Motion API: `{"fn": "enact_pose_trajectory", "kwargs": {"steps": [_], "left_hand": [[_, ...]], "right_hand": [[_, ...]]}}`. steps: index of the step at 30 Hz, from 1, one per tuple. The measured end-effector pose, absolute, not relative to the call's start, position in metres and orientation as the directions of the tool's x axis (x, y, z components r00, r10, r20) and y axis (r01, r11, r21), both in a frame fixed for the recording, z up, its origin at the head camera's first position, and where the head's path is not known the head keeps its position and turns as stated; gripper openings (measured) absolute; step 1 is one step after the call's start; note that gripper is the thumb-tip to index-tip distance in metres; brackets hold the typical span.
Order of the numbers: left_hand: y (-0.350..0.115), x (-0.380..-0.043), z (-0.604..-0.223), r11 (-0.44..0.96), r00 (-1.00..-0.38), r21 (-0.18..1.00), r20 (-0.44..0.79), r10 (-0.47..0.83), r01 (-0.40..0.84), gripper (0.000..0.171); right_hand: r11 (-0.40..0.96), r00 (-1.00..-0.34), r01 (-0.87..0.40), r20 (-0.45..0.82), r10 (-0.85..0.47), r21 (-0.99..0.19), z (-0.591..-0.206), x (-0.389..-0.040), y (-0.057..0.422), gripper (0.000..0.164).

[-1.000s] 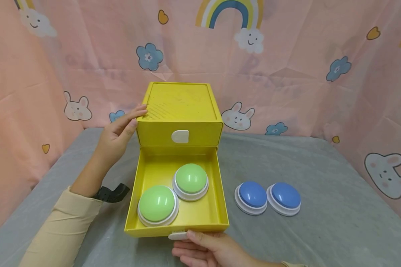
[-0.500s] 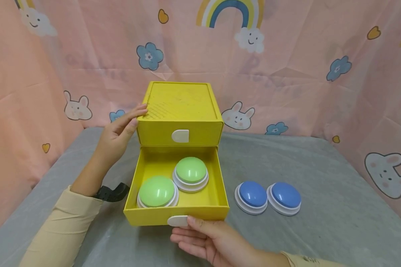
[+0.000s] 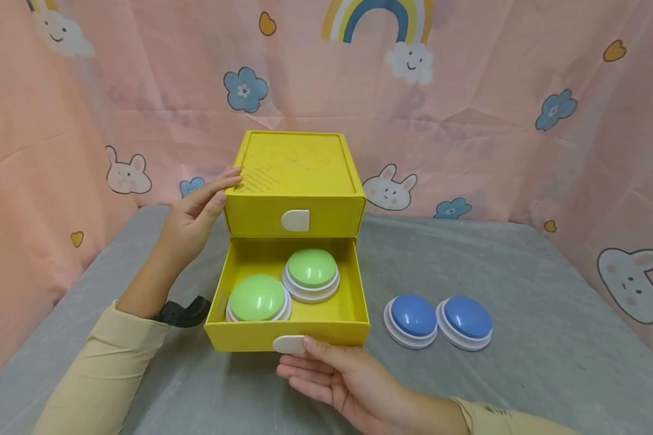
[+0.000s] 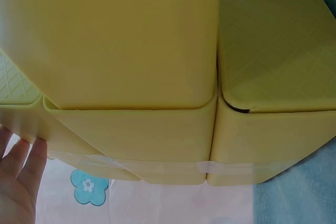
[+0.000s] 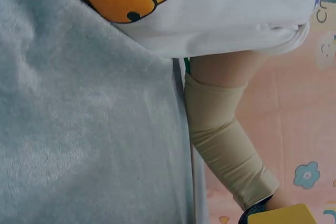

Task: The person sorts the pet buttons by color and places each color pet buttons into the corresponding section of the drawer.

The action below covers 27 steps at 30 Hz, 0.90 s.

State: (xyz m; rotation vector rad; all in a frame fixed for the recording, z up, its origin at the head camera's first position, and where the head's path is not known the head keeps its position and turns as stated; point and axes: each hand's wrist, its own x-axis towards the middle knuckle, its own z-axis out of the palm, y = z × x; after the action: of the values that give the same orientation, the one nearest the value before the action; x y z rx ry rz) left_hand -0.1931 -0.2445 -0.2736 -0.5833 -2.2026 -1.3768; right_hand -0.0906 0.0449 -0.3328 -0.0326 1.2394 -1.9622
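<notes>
Drawer (image 3: 239, 337), jutting from the yellow cabinet (image 3: 299, 163)'s lower front, looks light, stiff and smooth; its white tab (image 3: 287, 344) seems the best hold. Right hand (image 3: 348, 377), fingers extended, thumb touches that tab; left hand (image 3: 187, 223), relaxed, rests on the cabinet's left edge.

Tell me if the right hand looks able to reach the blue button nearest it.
Likely yes: that blue button sits outside the drawer, and nothing visible stands between it and the right hand, though its thumb touches the white tab.
</notes>
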Motion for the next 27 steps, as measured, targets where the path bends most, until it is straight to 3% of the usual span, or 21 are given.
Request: {"fn": "enact_pose_trajectory", "kwargs": {"steps": [27], "left_hand": [[-0.245,-0.193,-0.273,0.424,-0.804,0.705,0.586,0.102,0.568,0.037]], "right_hand": [[-0.238,-0.749,0.546,-0.342,-0.567,-0.803,-0.327,-0.114,0.034,0.04]]}}
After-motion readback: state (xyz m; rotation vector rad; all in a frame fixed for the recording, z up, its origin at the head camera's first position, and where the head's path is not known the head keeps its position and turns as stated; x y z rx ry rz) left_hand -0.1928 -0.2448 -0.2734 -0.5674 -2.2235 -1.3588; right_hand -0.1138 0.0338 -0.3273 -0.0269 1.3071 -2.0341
